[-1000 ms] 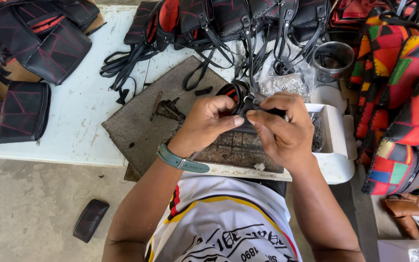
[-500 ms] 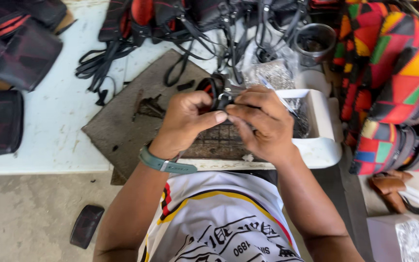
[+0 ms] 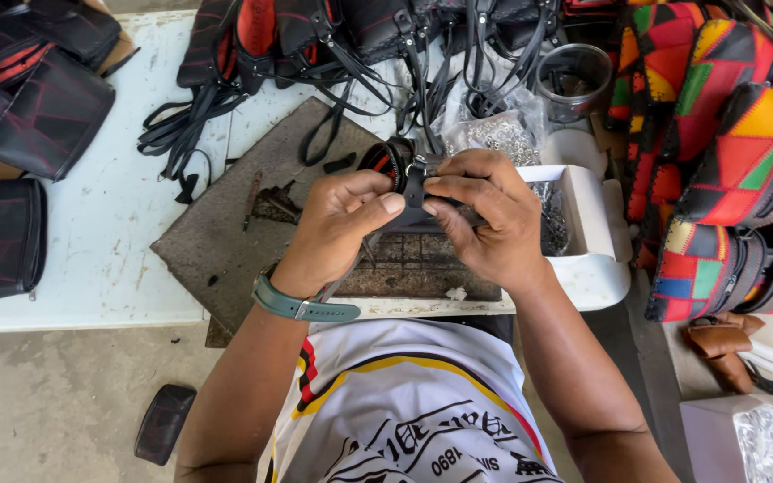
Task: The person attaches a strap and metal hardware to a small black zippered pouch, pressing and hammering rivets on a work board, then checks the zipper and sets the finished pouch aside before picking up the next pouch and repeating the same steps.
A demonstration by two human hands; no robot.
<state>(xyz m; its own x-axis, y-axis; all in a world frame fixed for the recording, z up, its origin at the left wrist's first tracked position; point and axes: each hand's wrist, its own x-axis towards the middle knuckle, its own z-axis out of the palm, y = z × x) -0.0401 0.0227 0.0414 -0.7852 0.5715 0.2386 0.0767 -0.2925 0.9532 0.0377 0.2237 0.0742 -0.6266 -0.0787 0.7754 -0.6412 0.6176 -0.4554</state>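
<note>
While pinched between fingers (image 3: 393, 202), strap (image 3: 415, 183) stands upright.

Matt black leather strap (image 3: 414, 186) with a shiny metal buckle — rough grey mat (image 3: 225, 233), smooth white-painted table (image 3: 109, 215).

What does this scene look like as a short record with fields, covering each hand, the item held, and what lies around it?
left hand: pinches the black strap from the left
right hand: pinches the same strap from the right
strap: black, with a metal buckle at its top
work surface: grey mat on a white table
nearby: white box of small metal parts, clear cup, black and red bags, patchwork bags
wrist: green watch on the left
</note>
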